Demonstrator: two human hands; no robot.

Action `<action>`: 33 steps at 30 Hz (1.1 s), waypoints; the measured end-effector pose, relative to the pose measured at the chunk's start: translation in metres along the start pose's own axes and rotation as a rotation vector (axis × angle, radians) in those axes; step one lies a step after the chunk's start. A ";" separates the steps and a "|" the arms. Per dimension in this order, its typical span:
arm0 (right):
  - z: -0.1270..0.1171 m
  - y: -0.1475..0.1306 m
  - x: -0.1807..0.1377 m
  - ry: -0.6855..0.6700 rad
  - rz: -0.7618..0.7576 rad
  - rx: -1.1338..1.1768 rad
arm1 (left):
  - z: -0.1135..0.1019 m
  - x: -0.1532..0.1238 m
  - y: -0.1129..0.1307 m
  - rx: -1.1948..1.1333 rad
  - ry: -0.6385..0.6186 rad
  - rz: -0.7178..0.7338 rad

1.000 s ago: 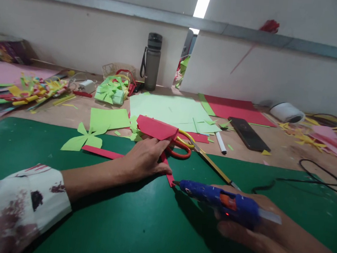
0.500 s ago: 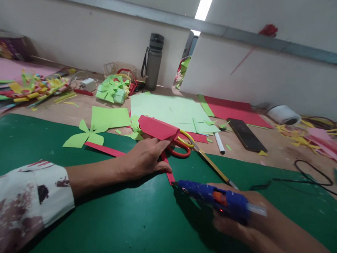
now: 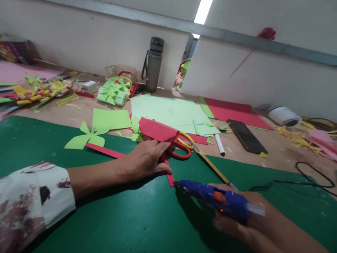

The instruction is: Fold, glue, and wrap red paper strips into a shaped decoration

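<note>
My left hand [image 3: 144, 161] is closed on a folded red paper piece [image 3: 158, 129], from which a narrow red paper strip [image 3: 170, 178] extends toward me over the green mat [image 3: 136, 226]. In my right hand [image 3: 256, 224] is a blue hot glue gun [image 3: 202, 193] with a lit red light and a clear glue stick at its rear. Its nozzle is at the end of the strip; whether it touches is unclear. Scissors [image 3: 181, 152] with orange and yellow handles lie behind my left hand. Another red strip [image 3: 104, 151] lies left of it, partly behind my forearm.
A light green paper flower [image 3: 89, 137] and green sheets [image 3: 167, 108] lie beyond my hands. Further things include a yellow-handled tool [image 3: 214, 166], a marker [image 3: 220, 144], a phone [image 3: 247, 136] and a grey bottle [image 3: 154, 68]. A black cable [image 3: 284, 181] runs across the right side.
The glue gun's nozzle has shifted very slightly right along the strip's end. The whole view has dipped a little; both hands keep their hold.
</note>
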State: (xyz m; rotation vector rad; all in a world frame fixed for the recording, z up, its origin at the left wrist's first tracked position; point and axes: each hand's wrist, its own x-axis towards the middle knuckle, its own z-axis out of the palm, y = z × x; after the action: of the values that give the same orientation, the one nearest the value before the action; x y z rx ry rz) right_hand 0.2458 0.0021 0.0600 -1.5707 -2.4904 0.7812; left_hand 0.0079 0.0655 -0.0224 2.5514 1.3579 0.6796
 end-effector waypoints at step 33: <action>0.005 0.006 -0.003 0.009 0.011 0.012 | -0.004 -0.001 0.004 -0.008 -0.044 -0.036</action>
State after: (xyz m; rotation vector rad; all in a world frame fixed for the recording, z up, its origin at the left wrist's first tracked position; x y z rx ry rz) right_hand 0.2505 -0.0006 0.0536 -1.5820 -2.4681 0.7866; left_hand 0.0086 0.0620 -0.0177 2.5144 1.3801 0.6173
